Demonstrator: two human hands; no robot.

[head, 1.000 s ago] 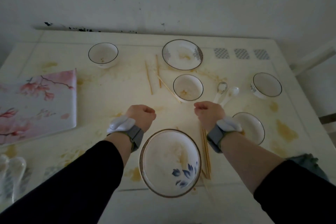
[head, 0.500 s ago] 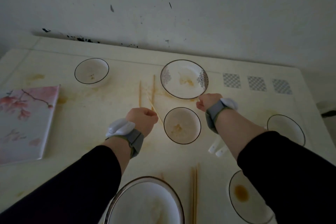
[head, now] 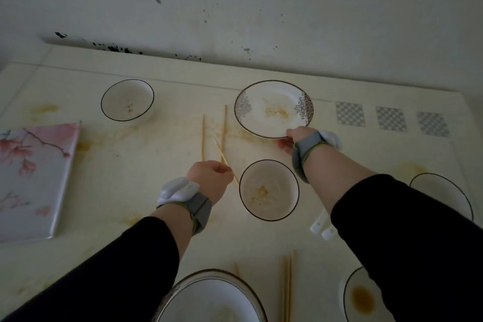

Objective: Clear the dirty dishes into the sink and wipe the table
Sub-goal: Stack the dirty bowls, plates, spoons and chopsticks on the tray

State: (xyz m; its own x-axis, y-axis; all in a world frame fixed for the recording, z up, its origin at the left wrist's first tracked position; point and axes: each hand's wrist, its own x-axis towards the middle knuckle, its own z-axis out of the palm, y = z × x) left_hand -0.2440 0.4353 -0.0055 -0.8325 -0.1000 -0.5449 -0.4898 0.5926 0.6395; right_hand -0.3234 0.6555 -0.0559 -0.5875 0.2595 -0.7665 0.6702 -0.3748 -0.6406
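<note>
Head view: the right hand (head: 292, 138) grips the near rim of the patterned plate (head: 273, 108), thumb on top of the rim and fingers curled beneath it, a hold suited to lifting the plate flat so the residue stays on it. The left hand (head: 211, 178) is closed into a fist beside the slanted chopstick (head: 224, 161); whether the fingers actually pinch the stick cannot be told, since the knuckles hide the contact. Two further chopsticks (head: 213, 131) lie roughly parallel just beyond that hand, placed for gathering into one bundle. The centre bowl (head: 269, 190) stands between both forearms, apart from either hand. A second bowl (head: 127, 100) sits at far left, well apart. All dishes rest on the stained table (head: 117, 165); no sink is in view. A floral tray (head: 34, 180) lies at the left edge. Judgement: clearing has barely started, wiping not yet
</note>
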